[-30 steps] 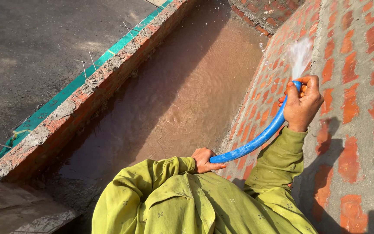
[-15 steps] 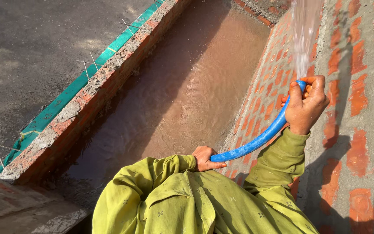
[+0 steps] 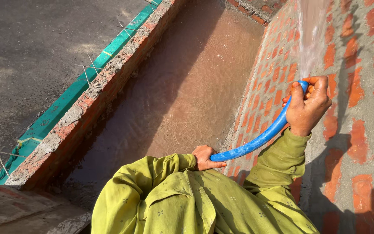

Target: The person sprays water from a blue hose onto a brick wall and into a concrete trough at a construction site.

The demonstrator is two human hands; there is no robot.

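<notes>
The person wears a loose yellow-green garment [image 3: 187, 199] sprinkled with small pale flower-like motifs. Its long sleeves [image 3: 282, 156] reach the wrists and end in plain hems, the cloth creased and folded. Both hands are bare, the left hand [image 3: 205, 158] and the right hand [image 3: 308, 106] alike.

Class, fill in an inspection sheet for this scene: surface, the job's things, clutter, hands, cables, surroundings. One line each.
Surface: brick wall with mortar joints, sunlit; wet where the spray lands.
Job's things: blue hose, curved between both hands; water spray leaves its end onto the wall.
Clutter: nothing seen.
Hands: right hand grips the hose by its outlet; left hand holds it lower down.
Cables: none; thin wires stick up from the low wall.
Surroundings: trough of muddy water, low brick wall with green sheet, grey ground beyond.
</notes>
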